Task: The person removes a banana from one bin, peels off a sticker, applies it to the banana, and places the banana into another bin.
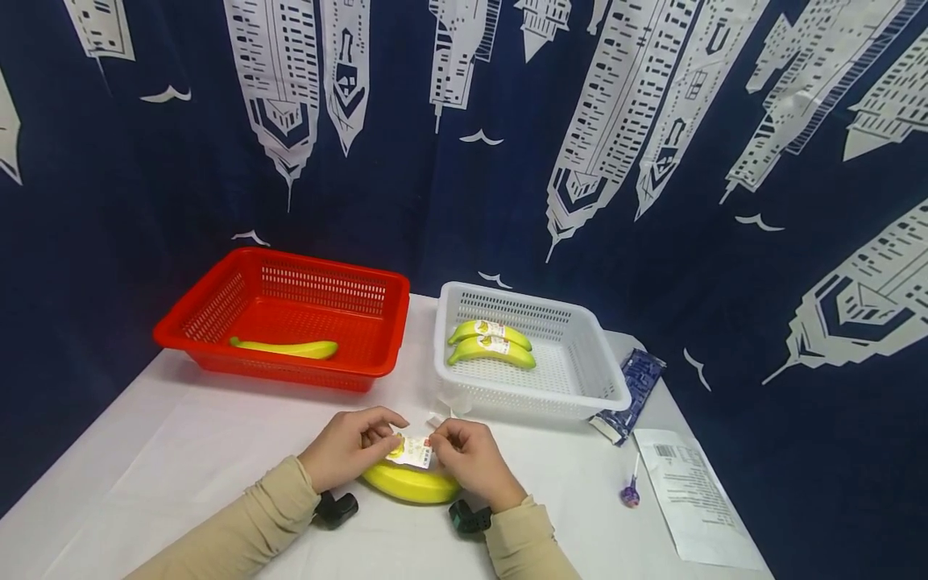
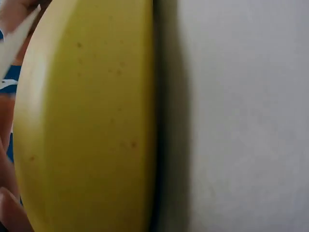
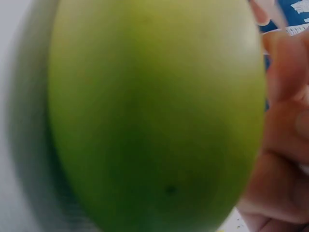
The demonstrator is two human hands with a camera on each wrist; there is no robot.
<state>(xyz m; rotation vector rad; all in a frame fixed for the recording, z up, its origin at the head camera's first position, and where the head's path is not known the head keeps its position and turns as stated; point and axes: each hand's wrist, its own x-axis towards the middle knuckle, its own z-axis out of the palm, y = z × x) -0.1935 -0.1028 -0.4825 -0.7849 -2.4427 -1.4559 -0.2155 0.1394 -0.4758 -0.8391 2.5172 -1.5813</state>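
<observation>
A yellow banana [image 1: 412,483] lies on the table between the two hands and fills much of both wrist views, its greenish end in the right wrist view. Over it is a white printed label [image 1: 415,453] with a yellow picture on its left part. My left hand [image 1: 354,447] holds the label's left end at the thumb, its other fingers bent above. At the other end, the thumb and fingers of my right hand [image 1: 473,461] pinch the label's edge. The label's pale edge [image 2: 18,42] stands off the banana's side in the left wrist view.
A red basket [image 1: 377,372] at the back left holds one unlabelled banana [image 1: 286,349]. In the white basket [image 1: 580,403] lie two labelled bananas [image 1: 493,351]. To the right are a blue packet [image 1: 632,395], a purple lollipop [image 1: 630,493] and a white printed sheet [image 1: 692,499].
</observation>
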